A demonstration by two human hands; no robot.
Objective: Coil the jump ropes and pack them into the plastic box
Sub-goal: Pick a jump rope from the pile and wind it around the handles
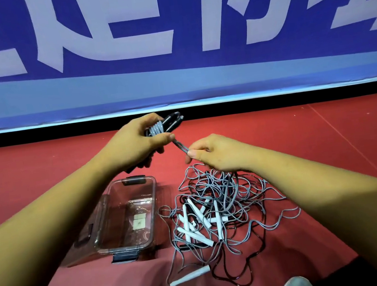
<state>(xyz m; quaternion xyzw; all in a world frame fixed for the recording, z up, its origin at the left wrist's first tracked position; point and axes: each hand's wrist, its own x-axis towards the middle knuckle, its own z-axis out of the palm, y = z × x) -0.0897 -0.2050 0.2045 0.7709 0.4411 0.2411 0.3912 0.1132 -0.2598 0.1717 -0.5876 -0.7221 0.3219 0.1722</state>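
Gripping coiled grey rope bundle (163, 125): left hand (134, 145) | right hand (218, 153) pinches its thin cord (180, 145) | clear rectangular plastic box (154, 196)

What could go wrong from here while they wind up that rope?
The strand pinched by the right hand seems to run down into the tangled pile; pulling may tighten knots or drag other ropes along. The coiled bundle is held only in the left hand; a slack grip could let the loops spring open before it reaches the plastic box.
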